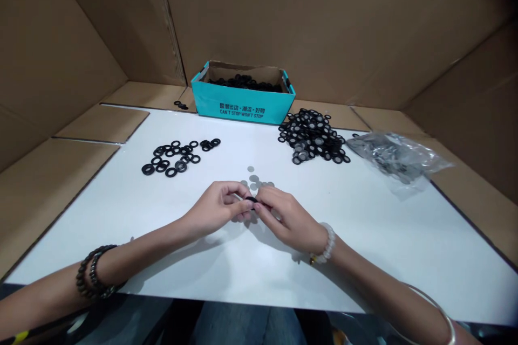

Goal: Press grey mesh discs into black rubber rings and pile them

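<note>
A small black ring is pinched between both hands above the middle of the white table. My left hand grips it from the left with thumb and fingers. From the other side my right hand holds its edge, fingertips almost meeting those of the left. Fingers cover most of the ring, so I cannot tell whether a disc sits in it. Just beyond the hands lie several thin grey discs, partly hidden by the fingers. Loose black rings are scattered to the left.
A turquoise box full of black rings stands at the back. Right of it is a heap of black rings with grey centres. A clear plastic bag of grey discs lies at the right. Cardboard walls surround the white table.
</note>
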Demonstrator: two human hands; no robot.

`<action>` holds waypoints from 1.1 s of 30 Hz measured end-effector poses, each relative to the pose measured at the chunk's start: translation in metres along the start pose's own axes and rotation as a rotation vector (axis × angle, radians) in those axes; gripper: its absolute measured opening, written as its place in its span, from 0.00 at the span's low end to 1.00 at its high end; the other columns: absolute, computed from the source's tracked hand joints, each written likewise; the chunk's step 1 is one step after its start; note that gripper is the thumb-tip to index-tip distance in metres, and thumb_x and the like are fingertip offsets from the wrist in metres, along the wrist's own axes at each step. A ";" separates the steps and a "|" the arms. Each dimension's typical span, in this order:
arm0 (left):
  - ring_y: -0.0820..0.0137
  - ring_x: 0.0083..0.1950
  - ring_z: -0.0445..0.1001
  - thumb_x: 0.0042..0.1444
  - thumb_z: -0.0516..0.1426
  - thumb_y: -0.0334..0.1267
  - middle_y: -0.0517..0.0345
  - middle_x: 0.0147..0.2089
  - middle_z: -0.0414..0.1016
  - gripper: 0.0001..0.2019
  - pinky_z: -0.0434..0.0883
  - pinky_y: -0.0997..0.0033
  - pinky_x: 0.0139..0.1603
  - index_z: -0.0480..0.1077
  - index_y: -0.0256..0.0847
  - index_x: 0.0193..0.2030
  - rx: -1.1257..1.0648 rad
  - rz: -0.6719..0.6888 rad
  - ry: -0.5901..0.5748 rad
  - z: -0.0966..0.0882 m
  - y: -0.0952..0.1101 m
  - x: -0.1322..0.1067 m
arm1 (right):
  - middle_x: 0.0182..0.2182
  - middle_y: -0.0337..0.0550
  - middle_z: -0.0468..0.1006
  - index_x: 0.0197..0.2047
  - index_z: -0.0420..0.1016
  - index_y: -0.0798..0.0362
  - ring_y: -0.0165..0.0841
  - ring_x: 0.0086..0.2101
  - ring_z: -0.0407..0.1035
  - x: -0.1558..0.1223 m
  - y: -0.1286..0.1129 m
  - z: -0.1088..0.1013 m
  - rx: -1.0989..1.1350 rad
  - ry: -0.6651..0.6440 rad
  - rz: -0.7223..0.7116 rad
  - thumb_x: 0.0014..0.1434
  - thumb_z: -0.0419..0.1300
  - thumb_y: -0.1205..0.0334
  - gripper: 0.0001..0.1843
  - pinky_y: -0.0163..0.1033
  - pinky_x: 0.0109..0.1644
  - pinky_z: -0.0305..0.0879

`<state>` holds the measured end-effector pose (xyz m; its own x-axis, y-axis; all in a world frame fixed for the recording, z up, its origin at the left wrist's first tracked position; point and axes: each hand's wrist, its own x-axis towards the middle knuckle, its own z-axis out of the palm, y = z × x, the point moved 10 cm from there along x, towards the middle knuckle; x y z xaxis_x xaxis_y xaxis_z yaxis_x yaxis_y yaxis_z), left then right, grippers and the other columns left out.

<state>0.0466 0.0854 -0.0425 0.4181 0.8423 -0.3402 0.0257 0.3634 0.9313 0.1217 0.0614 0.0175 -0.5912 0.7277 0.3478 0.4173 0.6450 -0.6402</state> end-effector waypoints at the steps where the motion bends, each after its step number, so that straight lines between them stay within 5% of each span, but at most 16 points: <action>1: 0.74 0.25 0.72 0.44 0.64 0.37 0.59 0.22 0.73 0.09 0.69 0.73 0.31 0.69 0.36 0.27 0.007 -0.008 -0.009 0.001 0.000 -0.001 | 0.22 0.36 0.59 0.25 0.54 0.51 0.29 0.25 0.55 0.000 0.000 0.000 0.024 0.002 0.002 0.62 0.46 0.68 0.13 0.35 0.30 0.54; 19: 0.72 0.26 0.72 0.50 0.59 0.37 0.57 0.27 0.72 0.06 0.67 0.72 0.29 0.70 0.35 0.30 0.324 0.247 0.159 -0.008 0.027 -0.014 | 0.19 0.33 0.55 0.21 0.55 0.52 0.26 0.22 0.52 0.001 0.007 -0.007 0.181 0.095 0.032 0.60 0.51 0.66 0.16 0.34 0.28 0.51; 28: 0.71 0.32 0.75 0.46 0.64 0.44 0.57 0.27 0.76 0.13 0.67 0.73 0.34 0.73 0.37 0.33 -0.027 -0.066 -0.090 0.001 -0.005 -0.001 | 0.22 0.35 0.61 0.26 0.62 0.53 0.26 0.24 0.55 -0.005 0.033 -0.001 0.519 0.089 0.276 0.64 0.47 0.54 0.18 0.34 0.29 0.54; 33: 0.76 0.29 0.70 0.46 0.65 0.41 0.59 0.26 0.73 0.10 0.64 0.76 0.32 0.74 0.35 0.31 -0.067 -0.044 -0.044 -0.003 -0.003 -0.001 | 0.24 0.37 0.63 0.30 0.63 0.53 0.28 0.26 0.57 -0.004 0.027 0.003 0.412 0.079 0.229 0.64 0.47 0.56 0.14 0.35 0.31 0.55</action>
<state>0.0430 0.0845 -0.0451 0.4579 0.8070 -0.3730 -0.0152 0.4266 0.9043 0.1331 0.0754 -0.0032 -0.4555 0.8658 0.2071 0.2130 0.3319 -0.9190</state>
